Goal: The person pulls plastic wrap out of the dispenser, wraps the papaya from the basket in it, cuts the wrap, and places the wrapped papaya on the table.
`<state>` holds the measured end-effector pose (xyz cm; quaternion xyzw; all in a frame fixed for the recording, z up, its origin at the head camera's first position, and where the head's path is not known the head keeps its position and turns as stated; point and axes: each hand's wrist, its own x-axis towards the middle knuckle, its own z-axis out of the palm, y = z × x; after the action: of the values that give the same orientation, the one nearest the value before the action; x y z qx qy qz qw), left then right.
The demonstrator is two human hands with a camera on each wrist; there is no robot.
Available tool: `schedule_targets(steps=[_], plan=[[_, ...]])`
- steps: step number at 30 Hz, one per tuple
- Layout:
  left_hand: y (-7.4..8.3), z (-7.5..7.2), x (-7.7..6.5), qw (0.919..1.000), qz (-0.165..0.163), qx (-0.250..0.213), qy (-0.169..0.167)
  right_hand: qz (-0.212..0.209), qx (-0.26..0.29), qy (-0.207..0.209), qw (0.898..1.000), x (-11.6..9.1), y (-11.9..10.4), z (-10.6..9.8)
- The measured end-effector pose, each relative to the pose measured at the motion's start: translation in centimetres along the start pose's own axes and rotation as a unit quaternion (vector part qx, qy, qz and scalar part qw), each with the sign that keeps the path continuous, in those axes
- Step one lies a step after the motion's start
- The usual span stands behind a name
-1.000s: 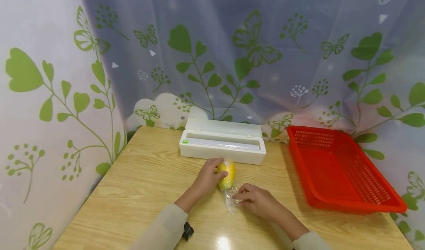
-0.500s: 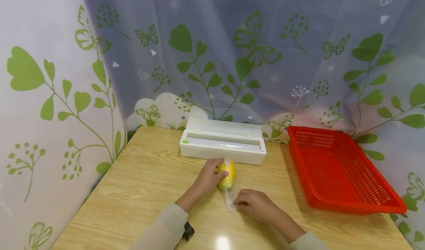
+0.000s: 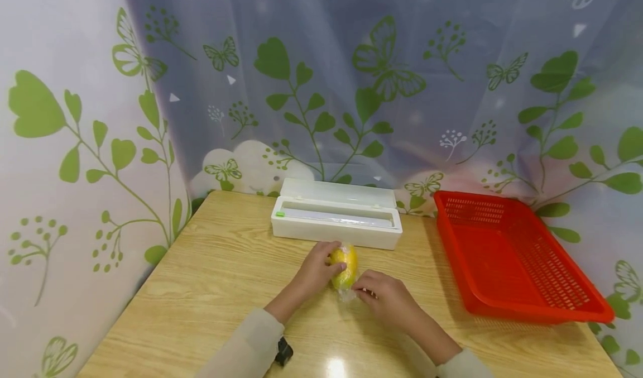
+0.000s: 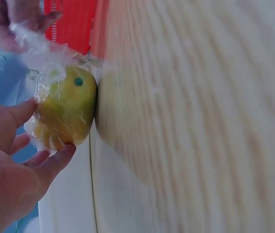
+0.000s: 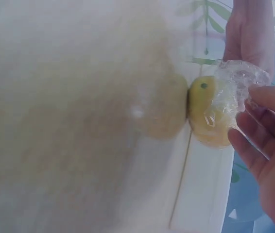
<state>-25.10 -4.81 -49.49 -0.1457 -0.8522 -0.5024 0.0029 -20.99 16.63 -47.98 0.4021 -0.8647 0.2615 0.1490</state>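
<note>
A yellow oval fruit [image 3: 346,267], greenish at its near end, lies on the table in front of a white box. Its exact kind is hard to tell; the left wrist view shows a small dark green spot on that end. Clear cling film [image 4: 45,63] covers much of it, with a loose end gathered at the green side. My left hand [image 3: 313,269] holds the fruit from the left, thumb and fingers on it. My right hand [image 3: 387,298] pinches the loose film between thumb and fingers, close to the fruit's near end.
Behind the fruit stands the white cling film dispenser [image 3: 335,234], its lid raised and a film roll inside. A red plastic basket [image 3: 472,288] sits at the right of the wooden table [image 3: 211,261]. Printed curtains hang behind and at the left.
My right hand first drew the film's loose end toward me, then moved up toward the fruit, bringing the film in closer. My left hand has stayed on the fruit.
</note>
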Motion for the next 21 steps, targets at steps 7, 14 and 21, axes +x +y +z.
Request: schedule_targets(steps=[7,14,21], plan=[[0.5,0.4,-0.5,0.9997,0.006,-0.001,-0.023,-0.013,-0.043,0.031,0.998,1.2,0.3,0.0],[0.8,0.5,-1.2,0.9987,0.006,-0.016,-0.047,0.021,-0.039,0.04,0.998,1.5,0.6,0.3],[0.9,0.4,-1.5,0.9978,0.014,-0.038,-0.054,0.159,0.031,-0.015,0.987,1.5,0.6,0.5]])
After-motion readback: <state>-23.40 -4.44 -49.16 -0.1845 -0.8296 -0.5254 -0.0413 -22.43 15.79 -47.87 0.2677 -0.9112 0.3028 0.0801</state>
